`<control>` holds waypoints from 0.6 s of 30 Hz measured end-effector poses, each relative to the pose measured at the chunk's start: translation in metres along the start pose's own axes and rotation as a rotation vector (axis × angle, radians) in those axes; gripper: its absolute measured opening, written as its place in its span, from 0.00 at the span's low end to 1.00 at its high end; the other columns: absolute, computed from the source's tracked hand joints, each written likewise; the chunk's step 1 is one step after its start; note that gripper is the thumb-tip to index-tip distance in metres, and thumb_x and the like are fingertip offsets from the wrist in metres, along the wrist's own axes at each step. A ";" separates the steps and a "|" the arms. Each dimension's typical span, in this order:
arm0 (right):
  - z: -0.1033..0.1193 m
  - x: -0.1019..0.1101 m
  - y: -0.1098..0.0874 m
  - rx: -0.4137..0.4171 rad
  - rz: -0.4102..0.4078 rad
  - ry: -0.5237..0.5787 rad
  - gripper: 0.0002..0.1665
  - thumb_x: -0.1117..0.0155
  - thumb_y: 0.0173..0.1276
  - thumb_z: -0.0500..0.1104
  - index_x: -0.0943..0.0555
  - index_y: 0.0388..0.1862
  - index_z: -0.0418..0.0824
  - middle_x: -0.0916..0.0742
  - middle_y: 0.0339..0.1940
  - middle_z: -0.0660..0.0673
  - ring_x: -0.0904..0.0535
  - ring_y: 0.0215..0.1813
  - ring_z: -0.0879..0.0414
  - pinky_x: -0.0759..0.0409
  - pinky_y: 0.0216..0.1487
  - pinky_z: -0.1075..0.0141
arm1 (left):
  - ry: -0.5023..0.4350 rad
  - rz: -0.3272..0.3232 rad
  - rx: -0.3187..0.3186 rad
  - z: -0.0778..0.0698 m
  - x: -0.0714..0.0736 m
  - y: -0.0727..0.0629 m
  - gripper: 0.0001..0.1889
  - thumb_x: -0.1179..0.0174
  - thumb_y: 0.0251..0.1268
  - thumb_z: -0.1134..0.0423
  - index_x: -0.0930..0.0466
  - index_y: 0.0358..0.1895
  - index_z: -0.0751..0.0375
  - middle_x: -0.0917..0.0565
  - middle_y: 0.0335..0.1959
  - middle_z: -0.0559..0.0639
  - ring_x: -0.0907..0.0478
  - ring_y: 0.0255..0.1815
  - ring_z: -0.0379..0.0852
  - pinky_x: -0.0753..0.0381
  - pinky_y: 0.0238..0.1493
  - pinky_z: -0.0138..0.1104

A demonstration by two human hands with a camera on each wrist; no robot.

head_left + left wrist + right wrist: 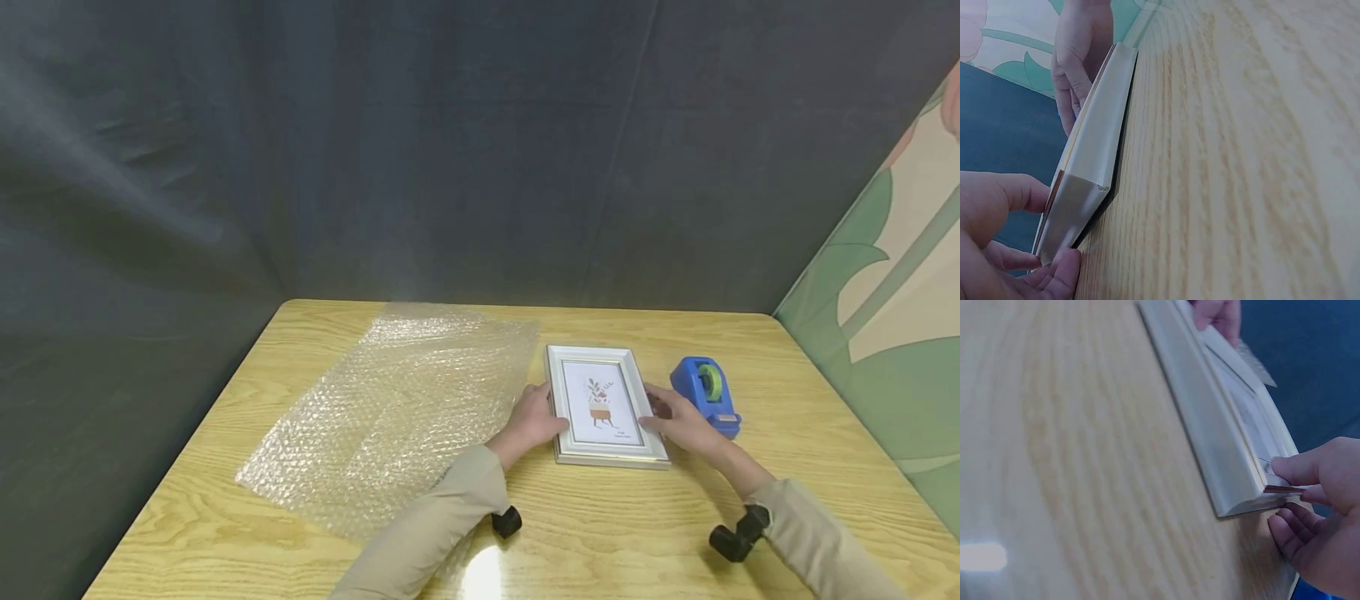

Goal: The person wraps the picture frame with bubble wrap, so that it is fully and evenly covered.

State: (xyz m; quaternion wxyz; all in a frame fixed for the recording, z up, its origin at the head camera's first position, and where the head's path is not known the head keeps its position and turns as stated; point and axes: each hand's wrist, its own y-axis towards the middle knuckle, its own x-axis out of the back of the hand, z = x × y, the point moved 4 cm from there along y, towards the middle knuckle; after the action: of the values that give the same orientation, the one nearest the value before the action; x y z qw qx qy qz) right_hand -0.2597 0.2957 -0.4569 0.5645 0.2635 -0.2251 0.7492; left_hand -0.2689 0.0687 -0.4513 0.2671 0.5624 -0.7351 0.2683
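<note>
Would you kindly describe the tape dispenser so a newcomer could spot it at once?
On the wooden table, find the white picture frame, then look right, beside the right hand. There stands the tape dispenser: its blue body and green ring set it apart from the frame and clear bubble wrap.

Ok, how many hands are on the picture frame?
2: the left hand holds the left edge of the picture frame, and the right hand holds its right edge. No other hands show.
</note>
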 end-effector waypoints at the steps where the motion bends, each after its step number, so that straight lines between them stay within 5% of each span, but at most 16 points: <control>1: -0.001 0.001 0.000 -0.014 0.008 0.011 0.39 0.42 0.64 0.40 0.47 0.65 0.21 0.30 0.58 0.24 0.31 0.56 0.35 0.31 0.55 0.45 | -0.006 -0.004 0.002 0.000 0.000 0.000 0.35 0.37 0.44 0.66 0.34 0.63 0.60 0.27 0.48 0.56 0.29 0.47 0.49 0.27 0.52 0.38; 8: -0.009 0.003 -0.001 -0.111 0.017 0.101 0.43 0.40 0.63 0.45 0.48 0.68 0.27 0.32 0.61 0.26 0.34 0.58 0.37 0.31 0.56 0.50 | -0.045 -0.030 0.004 -0.002 0.000 -0.001 0.32 0.37 0.44 0.66 0.31 0.60 0.61 0.26 0.46 0.56 0.29 0.48 0.49 0.27 0.53 0.39; 18: -0.010 0.003 -0.009 -0.158 -0.034 0.227 0.43 0.40 0.63 0.44 0.49 0.70 0.31 0.36 0.64 0.27 0.40 0.64 0.35 0.38 0.62 0.47 | -0.141 -0.012 0.031 -0.011 0.001 -0.001 0.35 0.38 0.45 0.71 0.35 0.64 0.61 0.29 0.57 0.61 0.33 0.59 0.54 0.33 0.61 0.40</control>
State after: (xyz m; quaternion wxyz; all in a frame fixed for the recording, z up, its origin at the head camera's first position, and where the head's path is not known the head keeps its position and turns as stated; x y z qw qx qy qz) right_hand -0.2527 0.3068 -0.4620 0.6181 0.1353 -0.2136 0.7443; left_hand -0.2671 0.0752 -0.4427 0.2075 0.5884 -0.7444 0.2378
